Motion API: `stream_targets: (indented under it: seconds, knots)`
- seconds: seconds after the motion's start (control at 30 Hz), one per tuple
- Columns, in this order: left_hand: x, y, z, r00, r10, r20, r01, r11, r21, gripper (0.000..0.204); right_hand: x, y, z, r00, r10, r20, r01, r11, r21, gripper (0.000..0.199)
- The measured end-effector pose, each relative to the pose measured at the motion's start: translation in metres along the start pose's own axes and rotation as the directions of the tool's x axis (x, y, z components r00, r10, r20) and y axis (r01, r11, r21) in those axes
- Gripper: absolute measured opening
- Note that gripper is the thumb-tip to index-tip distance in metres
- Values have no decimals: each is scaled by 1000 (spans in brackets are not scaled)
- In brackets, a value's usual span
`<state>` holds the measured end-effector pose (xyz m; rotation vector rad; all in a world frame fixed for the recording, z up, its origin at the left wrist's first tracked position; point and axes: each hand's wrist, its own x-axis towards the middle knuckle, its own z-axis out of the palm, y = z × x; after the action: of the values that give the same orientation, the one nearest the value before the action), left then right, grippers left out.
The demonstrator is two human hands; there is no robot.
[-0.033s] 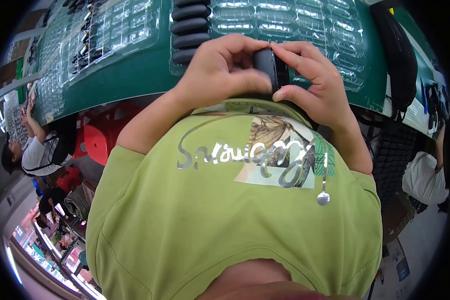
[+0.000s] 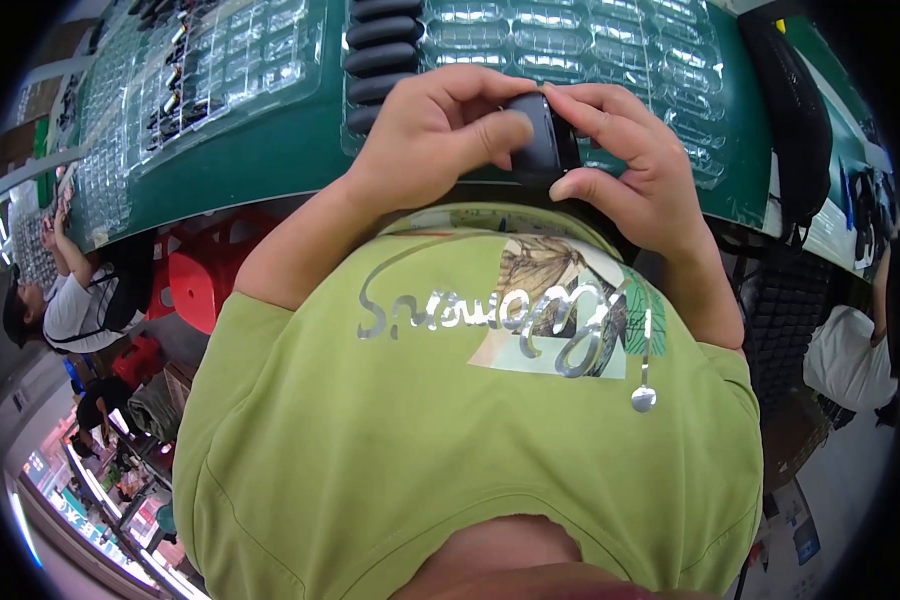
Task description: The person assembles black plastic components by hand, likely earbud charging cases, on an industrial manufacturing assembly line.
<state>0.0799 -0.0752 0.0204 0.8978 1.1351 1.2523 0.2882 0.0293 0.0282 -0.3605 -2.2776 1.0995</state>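
My left hand (image 2: 410, 140) and my right hand (image 2: 635, 150) hold a black rounded plastic part (image 2: 537, 145) between them, close to my chest at the near edge of the green table. The left fingertips reach its far end, and the left thumb is raised over its smooth face. On the right side, my fingers grip the far edge and the thumb sits by the near end. The part looks like a small case; its exact kind cannot be told. Several black oval pieces (image 2: 383, 60) lie in a column just beyond my left hand, in a clear moulded tray (image 2: 595, 40).
Another clear tray (image 2: 260, 60) with small dark parts lies left on the green table (image 2: 255, 175). A long black bag (image 2: 795, 120) rests at the right. Red stools (image 2: 198, 278) stand below left. One person (image 2: 90, 290) sits far left, another (image 2: 850, 355) at right.
My left thumb has lifted from the near end of the black part up across its face. More of the smooth face shows now. My right hand has barely moved.
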Motion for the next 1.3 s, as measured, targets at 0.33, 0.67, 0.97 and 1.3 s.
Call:
stream_targets:
  seconds: [0.33,0.67,0.97,1.3]
  knots:
    - [45,22,17,802,548,-238,-565,825,-6,35,48,2,5,880,-261,-398,150,946,-288,41]
    - [87,78,5,120,989,-83,-741,145,656,31,99,-10,0,806,-428,-409,361,903,-234,37]
    - [116,108,38,-101,958,-270,-751,105,652,47,169,-26,7,336,-289,-896,426,896,-129,45]
    - [123,136,42,-143,908,-394,-802,127,583,62,192,-41,-3,249,-276,-928,518,848,-113,49]
